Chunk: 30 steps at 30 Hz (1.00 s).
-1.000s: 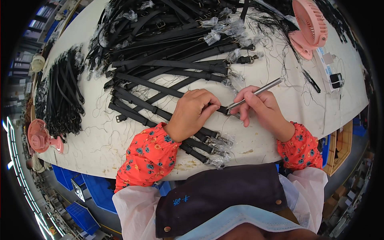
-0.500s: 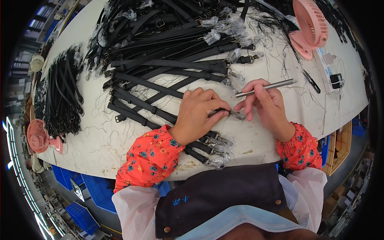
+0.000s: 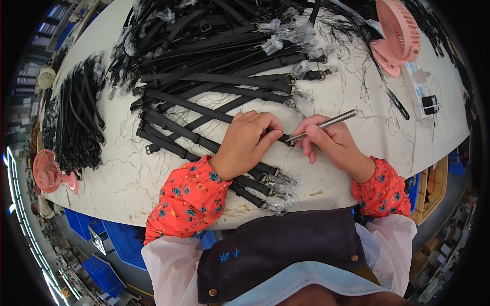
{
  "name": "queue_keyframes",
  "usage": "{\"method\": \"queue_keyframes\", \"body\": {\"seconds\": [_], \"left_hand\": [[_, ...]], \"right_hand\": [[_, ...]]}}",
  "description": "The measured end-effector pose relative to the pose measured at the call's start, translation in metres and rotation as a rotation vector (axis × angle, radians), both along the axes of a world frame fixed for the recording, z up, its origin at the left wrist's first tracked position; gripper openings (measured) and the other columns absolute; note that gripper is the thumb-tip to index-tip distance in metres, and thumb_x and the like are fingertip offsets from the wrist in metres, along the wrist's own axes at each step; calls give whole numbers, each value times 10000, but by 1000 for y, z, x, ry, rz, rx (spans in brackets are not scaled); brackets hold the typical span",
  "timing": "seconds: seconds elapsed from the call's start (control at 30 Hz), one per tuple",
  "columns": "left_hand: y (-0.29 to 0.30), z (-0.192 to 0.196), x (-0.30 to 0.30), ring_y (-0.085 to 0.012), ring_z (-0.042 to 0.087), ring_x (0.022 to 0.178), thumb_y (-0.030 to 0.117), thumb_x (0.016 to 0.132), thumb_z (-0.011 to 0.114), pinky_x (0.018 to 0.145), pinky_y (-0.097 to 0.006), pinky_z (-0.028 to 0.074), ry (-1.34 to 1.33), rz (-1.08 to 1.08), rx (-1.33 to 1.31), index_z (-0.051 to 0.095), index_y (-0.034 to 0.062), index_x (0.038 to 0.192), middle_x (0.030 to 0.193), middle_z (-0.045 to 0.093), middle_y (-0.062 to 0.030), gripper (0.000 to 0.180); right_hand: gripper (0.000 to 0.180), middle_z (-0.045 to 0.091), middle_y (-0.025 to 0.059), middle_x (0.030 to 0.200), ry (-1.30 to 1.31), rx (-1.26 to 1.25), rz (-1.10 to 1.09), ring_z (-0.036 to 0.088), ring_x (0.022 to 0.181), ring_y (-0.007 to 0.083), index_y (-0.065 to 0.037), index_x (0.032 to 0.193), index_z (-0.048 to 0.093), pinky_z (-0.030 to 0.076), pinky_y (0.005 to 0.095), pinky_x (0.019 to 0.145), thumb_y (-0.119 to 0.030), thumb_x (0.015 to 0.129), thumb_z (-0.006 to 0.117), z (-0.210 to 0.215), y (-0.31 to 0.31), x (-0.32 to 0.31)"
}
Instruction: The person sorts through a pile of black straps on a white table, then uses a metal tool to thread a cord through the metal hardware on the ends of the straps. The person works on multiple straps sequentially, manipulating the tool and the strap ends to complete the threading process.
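My left hand [image 3: 245, 143] pinches the end of a black strap [image 3: 278, 135], thumb and fingers closed on it. Metal hardware shows at that strap's tip. A slim silver pen-like tool [image 3: 339, 118] lies slantwise in my right hand [image 3: 332, 145], gripped between thumb and fingers. Its point meets the strap end, or comes very close; the exact contact is too small to tell. Under and beside my left hand lie several black straps [image 3: 166, 147] with buckles and metal rings. Clear plastic wrapping [image 3: 279, 204] covers some of their ends.
A large heap of black straps [image 3: 219, 46] covers the table's far side, with another bundle [image 3: 81, 117] at left. Pink fans stand at far right [image 3: 400, 30] and left [image 3: 48, 171]. Loose threads and black tweezers [image 3: 398, 104] lie on the pale table [image 3: 326, 196].
My right hand has tilted the tool and brought its point down to the strap end. The wrapping seen at that end is now out of sight. My left hand has shifted slightly left.
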<state>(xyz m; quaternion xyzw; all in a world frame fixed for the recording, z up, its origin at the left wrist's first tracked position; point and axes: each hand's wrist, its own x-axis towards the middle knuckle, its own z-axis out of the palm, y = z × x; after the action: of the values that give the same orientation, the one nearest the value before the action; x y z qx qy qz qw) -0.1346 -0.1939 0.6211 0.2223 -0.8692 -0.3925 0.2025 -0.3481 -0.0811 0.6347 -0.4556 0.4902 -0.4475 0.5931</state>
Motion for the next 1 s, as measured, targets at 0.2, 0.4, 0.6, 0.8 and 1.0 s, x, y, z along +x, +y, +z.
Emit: {"method": "queue_keyframes", "body": {"seconds": [0.2, 0.4, 0.6, 0.8, 1.0], "left_hand": [[0, 0, 0, -243, 588, 734, 109, 894, 678, 790, -364, 428, -2, 0, 0, 640, 57, 918, 767, 633, -52, 69], [0, -1, 0, -235, 582, 717, 116, 894, 678, 780, -361, 428, 7, 0, -8, 640, 57, 917, 761, 630, -47, 74], [0, -2, 0, -226, 568, 690, 125, 898, 674, 775, -361, 426, 0, -2, 9, 639, 56, 913, 750, 626, -45, 80], [-1, -2, 0, -230, 571, 702, 126, 899, 672, 776, -363, 425, 5, -6, 10, 638, 56, 912, 754, 628, -48, 80], [0, 0, 0, -237, 581, 716, 128, 901, 670, 781, -361, 424, -8, 2, 14, 636, 54, 914, 762, 631, -52, 83]], "right_hand": [[356, 630, 37, 751, 6, 18, -5, 595, 596, 92, 11, 1076, 645, 475, 222, 557, -305, 1073, 482, -1, 1, 2], [357, 631, 42, 759, 32, 12, -4, 600, 600, 94, 12, 1073, 649, 477, 222, 559, -302, 1073, 481, -1, 0, 3], [354, 631, 43, 764, 41, 17, -2, 606, 602, 96, 11, 1074, 651, 480, 222, 562, -300, 1073, 482, 0, 0, 3], [355, 630, 42, 758, 43, 31, -8, 606, 599, 94, 7, 1073, 651, 479, 221, 554, -306, 1072, 482, -1, 0, 3], [361, 629, 39, 743, 51, 20, -4, 604, 592, 92, 4, 1071, 652, 477, 218, 549, -314, 1073, 481, 2, -1, 4]]}}
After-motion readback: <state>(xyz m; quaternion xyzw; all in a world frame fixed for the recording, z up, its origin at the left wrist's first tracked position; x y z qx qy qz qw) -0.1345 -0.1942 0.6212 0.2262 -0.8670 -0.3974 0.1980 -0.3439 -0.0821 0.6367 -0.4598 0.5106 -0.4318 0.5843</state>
